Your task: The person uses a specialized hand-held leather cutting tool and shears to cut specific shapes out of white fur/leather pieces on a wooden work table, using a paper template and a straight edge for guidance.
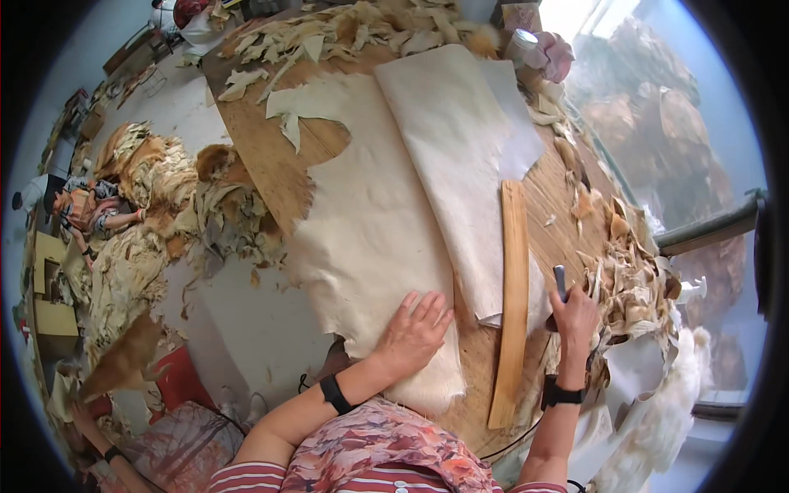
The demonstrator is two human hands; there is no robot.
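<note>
A large cream-coloured hide (370,222) lies spread over the wooden table. My left hand (415,333) rests flat on its near end, fingers stretched out. Beside it on the right, a second pale hide (448,148) is folded lengthwise. A long wooden strip (513,304) lies on the table, its far end over the edge of that folded hide. To the right of the strip, my right hand (577,320) is closed around a tool with a dark grey end (560,282) sticking up. The tool's lower part is hidden by the hand.
Hide scraps line the table's far edge (353,33) and right side (633,304). A jar (521,43) and pink cloth (552,57) stand at the far right. Heaped skins (131,222) lie on the left, near a person in orange (86,205). Another person's hand (82,419) shows lower left.
</note>
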